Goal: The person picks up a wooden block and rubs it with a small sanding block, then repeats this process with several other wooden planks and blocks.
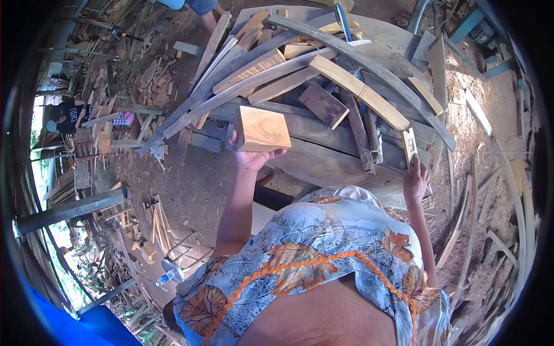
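Note:
A smooth wooden block [264,129] with visible grain rests in my left hand [252,158], which grips it from below, raised at the near left side of the workbench. My right hand [415,182] is closed around the lower end of a short pale wood piece [409,145] at the right side of the bench. Just beyond that piece lies a long, curved light wood beam [360,91]. A dark reddish-brown block [324,105] lies between the two hands, further back on the pile.
Several planks, such as a long grey curved one [369,55], are heaped on the wooden bench [323,164]. A blue-handled tool [343,22] stands among them. Wood scraps cover the ground on both sides. Another person [70,118] is far left; someone's arm [209,22] shows at the top.

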### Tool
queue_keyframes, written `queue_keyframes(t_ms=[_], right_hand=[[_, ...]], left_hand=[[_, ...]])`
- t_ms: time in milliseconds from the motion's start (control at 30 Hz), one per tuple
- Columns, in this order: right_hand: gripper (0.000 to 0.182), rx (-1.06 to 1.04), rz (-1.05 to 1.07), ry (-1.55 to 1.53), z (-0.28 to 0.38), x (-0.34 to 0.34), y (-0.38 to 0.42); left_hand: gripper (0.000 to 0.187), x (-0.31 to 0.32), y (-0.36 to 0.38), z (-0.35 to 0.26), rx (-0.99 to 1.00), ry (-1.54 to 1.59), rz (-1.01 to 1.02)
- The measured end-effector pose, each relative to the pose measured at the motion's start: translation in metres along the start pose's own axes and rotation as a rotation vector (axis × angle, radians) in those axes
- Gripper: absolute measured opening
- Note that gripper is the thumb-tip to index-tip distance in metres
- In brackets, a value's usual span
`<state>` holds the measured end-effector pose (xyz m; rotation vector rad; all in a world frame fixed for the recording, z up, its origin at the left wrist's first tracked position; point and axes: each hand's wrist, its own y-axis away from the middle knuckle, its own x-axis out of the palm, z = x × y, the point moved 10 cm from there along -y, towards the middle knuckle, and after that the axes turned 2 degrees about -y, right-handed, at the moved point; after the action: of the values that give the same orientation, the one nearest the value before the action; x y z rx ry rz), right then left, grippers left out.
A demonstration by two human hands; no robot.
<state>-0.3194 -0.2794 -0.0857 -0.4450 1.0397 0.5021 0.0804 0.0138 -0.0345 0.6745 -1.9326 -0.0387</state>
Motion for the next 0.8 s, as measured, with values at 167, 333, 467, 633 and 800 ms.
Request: queue_keyframes(t_ms=[167, 333, 467, 633, 800], right_hand=[[0.076, 0.065, 0.047, 0.022, -0.005, 0.003, 0.0], [0.076, 0.134, 0.108, -0.004, -0.008, 0.004, -0.002], [0.075, 0.108, 0.08, -0.023, -0.007, 0.004, -0.001], [0.073, 0.116, 0.084, -0.033, -0.008, 0.003, -0.003], [0.075, 0.098, 0.087, -0.044, -0.013, 0.006, -0.002]], left_hand=[[0.093, -0.035, -0.009, -0.023, 0.037, -0.342, -0.195], [0.102, 0.005, -0.018, -0.043, 0.422, -0.962, -0.349], [0.116, 0.018, -0.024, -0.024, 0.468, -1.765, -0.495], [0.124, 0.024, -0.028, 0.024, 0.399, -2.055, -0.474], [0.126, 0.029, -0.012, 0.052, 0.359, -2.121, -0.44]])
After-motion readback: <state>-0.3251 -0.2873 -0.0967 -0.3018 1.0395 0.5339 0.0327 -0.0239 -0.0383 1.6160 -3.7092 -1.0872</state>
